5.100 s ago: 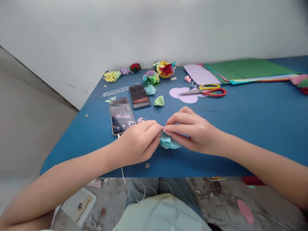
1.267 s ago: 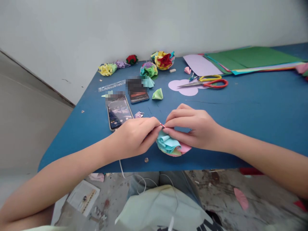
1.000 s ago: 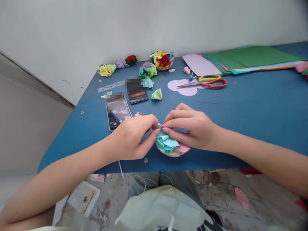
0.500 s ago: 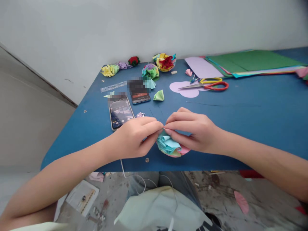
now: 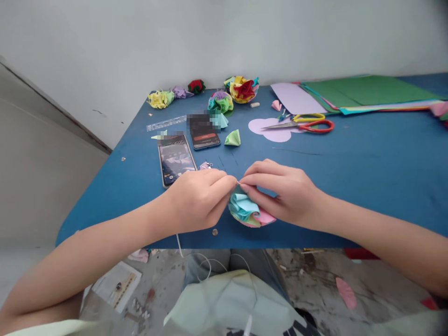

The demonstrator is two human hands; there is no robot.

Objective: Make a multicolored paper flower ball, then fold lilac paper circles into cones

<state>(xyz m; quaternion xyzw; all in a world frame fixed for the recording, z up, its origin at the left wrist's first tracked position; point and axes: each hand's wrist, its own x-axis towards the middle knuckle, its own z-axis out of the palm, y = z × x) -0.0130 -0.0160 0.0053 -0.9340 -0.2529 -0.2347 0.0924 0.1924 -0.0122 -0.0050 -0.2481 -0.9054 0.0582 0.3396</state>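
My left hand (image 5: 201, 198) and my right hand (image 5: 280, 189) meet fingertip to fingertip over the table's near side. Both are closed in a pinch, and what lies between the fingertips is too small to make out. Just below the fingers sits a ruffled paper flower (image 5: 247, 210) with light blue, pink and pale green folds. The right thumb and fingers overlap its upper right side; whether they grip it I cannot tell. Beyond the left hand lie a phone (image 5: 177, 161) with a lit screen and a small trinket (image 5: 205, 165).
On the blue table (image 5: 367, 186) lie a second phone (image 5: 205, 135), a clear ruler (image 5: 166, 123), a green folded paper piece (image 5: 233, 138), scissors (image 5: 311, 123) on a lilac cutout (image 5: 278, 135), and a thin wire (image 5: 297, 151). Several crumpled paper flowers (image 5: 243, 89) and coloured sheets (image 5: 371, 93) stand farther back.
The left hand's fingers have drawn closer together, closing the gap above its thumb. The fingertips of both hands stay together over the paper flower. The view has shifted slightly.
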